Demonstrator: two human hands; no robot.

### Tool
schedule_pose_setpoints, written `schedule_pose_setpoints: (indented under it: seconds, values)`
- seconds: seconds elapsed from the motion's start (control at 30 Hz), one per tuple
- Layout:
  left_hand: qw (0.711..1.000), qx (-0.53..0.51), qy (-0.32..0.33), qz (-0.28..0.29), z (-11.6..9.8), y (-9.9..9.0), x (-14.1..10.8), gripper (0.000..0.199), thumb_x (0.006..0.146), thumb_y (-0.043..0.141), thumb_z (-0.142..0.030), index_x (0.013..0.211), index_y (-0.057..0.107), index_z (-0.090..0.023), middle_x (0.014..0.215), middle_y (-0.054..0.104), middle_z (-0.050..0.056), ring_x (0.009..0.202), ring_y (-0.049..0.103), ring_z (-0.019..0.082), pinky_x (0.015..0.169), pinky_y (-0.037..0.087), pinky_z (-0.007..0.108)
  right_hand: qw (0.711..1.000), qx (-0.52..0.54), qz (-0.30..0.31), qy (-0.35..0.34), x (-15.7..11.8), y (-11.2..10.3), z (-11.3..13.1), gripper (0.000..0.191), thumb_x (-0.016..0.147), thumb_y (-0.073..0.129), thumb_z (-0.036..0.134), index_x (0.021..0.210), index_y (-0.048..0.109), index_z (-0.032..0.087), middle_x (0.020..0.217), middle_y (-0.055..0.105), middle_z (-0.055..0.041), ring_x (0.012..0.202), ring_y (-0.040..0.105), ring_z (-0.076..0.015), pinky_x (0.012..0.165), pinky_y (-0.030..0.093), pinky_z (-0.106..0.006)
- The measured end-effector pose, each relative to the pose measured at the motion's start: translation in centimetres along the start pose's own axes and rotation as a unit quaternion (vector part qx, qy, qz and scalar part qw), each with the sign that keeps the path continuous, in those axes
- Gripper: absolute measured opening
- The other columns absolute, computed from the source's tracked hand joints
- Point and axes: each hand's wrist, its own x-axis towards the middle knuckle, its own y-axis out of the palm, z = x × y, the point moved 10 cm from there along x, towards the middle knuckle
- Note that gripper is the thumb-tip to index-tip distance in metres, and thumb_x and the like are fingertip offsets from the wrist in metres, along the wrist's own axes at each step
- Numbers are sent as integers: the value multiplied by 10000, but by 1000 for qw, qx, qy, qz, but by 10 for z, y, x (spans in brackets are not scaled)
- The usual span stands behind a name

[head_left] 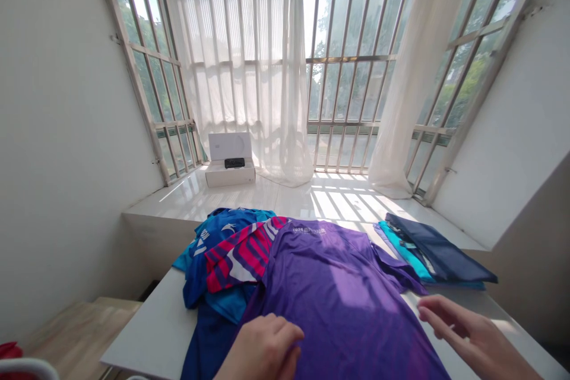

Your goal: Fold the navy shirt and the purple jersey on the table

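A purple short-sleeved T-shirt (338,285) lies spread over the table, with small white lettering near its collar. Over its lower left part is my left hand (269,344), fingers loosely bent and no cloth visibly gathered in them. My right hand (472,329) is just off the shirt's right side, open, its fingers curved and holding nothing. Under and beside the left sleeve, which is striped pink and purple (244,255), rests a heap of blue shirts (209,243).
Folded clothes, a dark navy piece (439,249) on top, are stacked at the table's right. Behind the white table (151,320), a white sill (285,199) bears an open white box (230,175) with a black device. Sheer curtains (276,71) hang before barred windows.
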Motion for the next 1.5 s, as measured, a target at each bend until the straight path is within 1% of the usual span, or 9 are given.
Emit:
schedule_pose_setpoints:
  seconds: [0.07, 0.17, 0.27, 0.37, 0.5, 0.67, 1.0, 1.2, 1.5]
  values:
    - [995, 78, 61, -23, -40, -8, 53, 268, 955, 473, -227, 1095, 702, -228, 1096, 706, 77, 1039, 635, 235, 958, 500, 341, 996, -59, 42, -58, 53, 22, 26, 328, 790, 608, 558, 823, 725, 253, 809, 768, -60, 745, 690, -249, 663, 548, -313]
    - [981, 164, 103, -14, -67, 10, 136, 263, 964, 457, -237, 1082, 680, -164, 1150, 664, 133, 1121, 579, 278, 999, 480, 417, 980, -160, 0, -121, 112, 49, 44, 288, 879, 464, 353, 916, 711, 210, 954, 776, -100, 921, 708, -265, 849, 539, -350]
    - [978, 190, 80, -38, -53, 38, 198, 367, 944, 490, -262, 1252, 609, -103, 1284, 600, 198, 1336, 427, 344, 1145, 339, 517, 955, -259, -38, -140, 140, 71, 29, 348, 876, 409, 161, 1043, 714, 138, 1140, 739, -172, 1115, 670, -292, 998, 480, -375]
    - [984, 166, 43, -49, -22, 70, 228, 516, 947, 510, -401, 1344, 556, -74, 1379, 539, 224, 1449, 285, 388, 1204, 224, 558, 936, -335, -56, -96, 151, 72, -8, 416, 870, 390, 98, 1144, 703, 104, 1234, 706, -195, 1161, 648, -331, 1001, 477, -406]
    - [992, 119, 10, -47, 11, 99, 234, 588, 987, 417, -493, 1422, 519, -111, 1501, 461, 191, 1465, 270, 392, 1213, 193, 587, 921, -381, -51, -62, 155, 65, -44, 461, 920, 399, 191, 1301, 634, 83, 1336, 658, -189, 1185, 638, -343, 1013, 477, -416]
    - [994, 96, 9, -49, 22, 105, 234, 621, 993, 382, -524, 1464, 497, -136, 1541, 430, 169, 1452, 297, 379, 1218, 183, 589, 922, -385, 6, -29, 160, 75, -62, 491, 901, 508, 328, 1325, 633, 116, 1278, 694, -189, 1115, 685, -333, 967, 506, -399]
    - [993, 105, 14, -45, 24, 106, 236, 628, 1002, 356, -542, 1483, 479, -157, 1557, 413, 155, 1461, 282, 364, 1224, 179, 579, 927, -370, -23, -49, 155, 67, -45, 341, 915, 406, 352, 909, 704, 188, 1052, 745, -160, 990, 702, -312, 840, 512, -376]
    - [993, 107, 14, -53, 25, 106, 236, 625, 995, 369, -547, 1477, 488, -167, 1555, 421, 151, 1458, 295, 365, 1222, 191, 582, 973, -176, -149, 6, 154, 27, -45, 382, 856, 387, 553, 847, 616, 247, 802, 731, -97, 827, 708, -316, 715, 504, -381]
    - [992, 109, 14, -61, 25, 106, 237, 617, 992, 382, -541, 1477, 495, -178, 1559, 423, 151, 1458, 311, 365, 1218, 204, 588, 945, 164, -261, 109, 148, -27, -82, 456, 610, 730, 580, 871, 690, 209, 750, 727, -28, 719, 673, -236, 643, 541, -334]
